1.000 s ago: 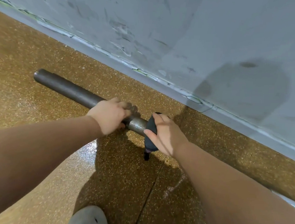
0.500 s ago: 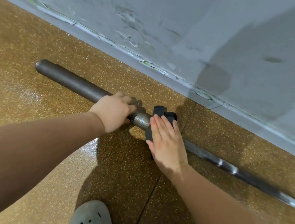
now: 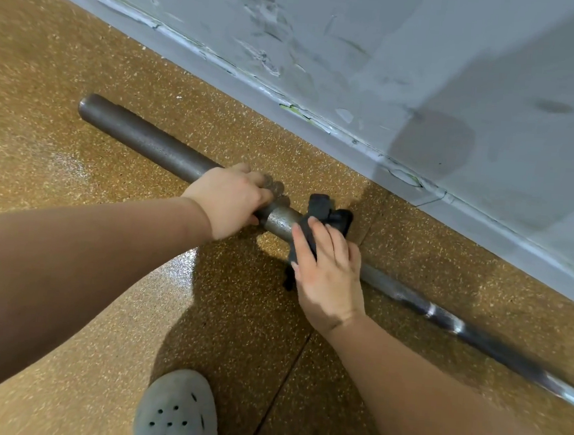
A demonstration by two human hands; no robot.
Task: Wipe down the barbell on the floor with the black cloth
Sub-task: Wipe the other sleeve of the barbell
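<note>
A grey steel barbell [image 3: 147, 143] lies on the speckled brown floor, running from upper left to lower right, parallel to the wall. My left hand [image 3: 230, 201] is wrapped around the thick sleeve near its inner end. The black cloth [image 3: 327, 213] is draped over the bar at the sleeve's collar. My right hand [image 3: 329, 275] lies flat on the cloth with the fingers together, pressing it onto the bar. The thinner shaft [image 3: 475, 335] continues to the right edge of the view.
A scuffed grey wall [image 3: 394, 54] with chipped paint at its base stands just behind the bar. A grey perforated clog [image 3: 177, 411] on my foot is at the bottom centre. A seam in the floor [image 3: 283, 371] runs toward the bar.
My right hand went from gripping the cloth around the bar to lying flat over it. More of the shaft has come into view on the right. The left hand has stayed on the sleeve.
</note>
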